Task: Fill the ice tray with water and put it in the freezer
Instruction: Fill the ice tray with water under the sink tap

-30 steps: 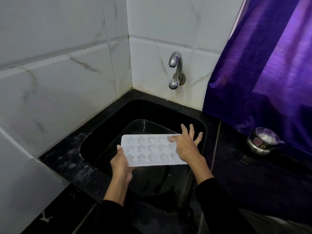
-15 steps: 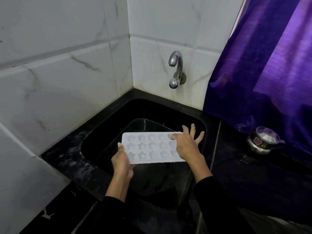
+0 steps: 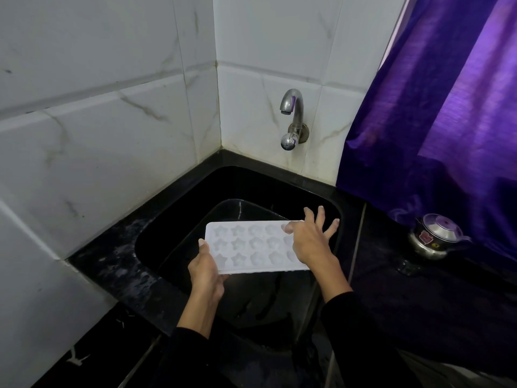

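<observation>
1. Head view. No writing can be read; a red label is seen on the small steel kettle, but its print is too small to make out.
2. The kettle is stood on the black counter to the right of the sink, below a purple curtain.
3. A chrome tap is mounted on the white tiled wall, above the far edge of the black sink. No water is seen running.
4. The white ice tray is held level over the sink basin, nearer than the tap and not directly under the spout. Star-shaped and rounded moulds are visible; whether they contain water cannot be told.
5. The left hand is curled round the tray's near-left corner, thumb on top.
6. The right hand is laid over the tray's right end, thumb pressed on the top face, fingers spread beyond the edge.
</observation>
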The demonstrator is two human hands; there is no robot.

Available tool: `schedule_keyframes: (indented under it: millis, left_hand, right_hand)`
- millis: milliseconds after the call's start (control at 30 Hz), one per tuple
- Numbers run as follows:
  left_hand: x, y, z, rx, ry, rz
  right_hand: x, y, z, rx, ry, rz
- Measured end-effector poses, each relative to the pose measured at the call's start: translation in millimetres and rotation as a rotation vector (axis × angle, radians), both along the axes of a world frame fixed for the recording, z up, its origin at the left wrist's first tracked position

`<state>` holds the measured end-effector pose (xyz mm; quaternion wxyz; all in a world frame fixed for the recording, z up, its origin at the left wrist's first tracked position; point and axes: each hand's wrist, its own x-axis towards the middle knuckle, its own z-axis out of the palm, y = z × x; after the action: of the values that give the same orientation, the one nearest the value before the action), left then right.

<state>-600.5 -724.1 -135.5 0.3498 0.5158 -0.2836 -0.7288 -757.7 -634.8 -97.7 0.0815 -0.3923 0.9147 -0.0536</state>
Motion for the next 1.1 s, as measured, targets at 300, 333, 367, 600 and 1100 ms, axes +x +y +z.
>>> schedule_keyframes:
  millis: [300, 333, 367, 600, 1100]
  left_hand:
    - [2, 2, -3, -0.009, -0.017, 0.001]
    - [1, 2, -3, -0.007, -0.017, 0.0]
    - [1, 2, -3, -0.008, -0.015, 0.001]
    - [3, 4, -4, -0.011, -0.024, 0.01]
    - [4, 6, -1, -0.004, -0.023, 0.022]
  right_hand:
    - [3, 3, -3, -0.002, -0.012, 0.005]
    - [4, 2, -2, 0.0, -0.014, 0.007]
    - [5, 2, -2, 0.006, -0.014, 0.011]
    - [1, 4, -6, -0.03, -0.05, 0.009]
    - [16, -11, -16, -0.067, 0.007, 0.143]
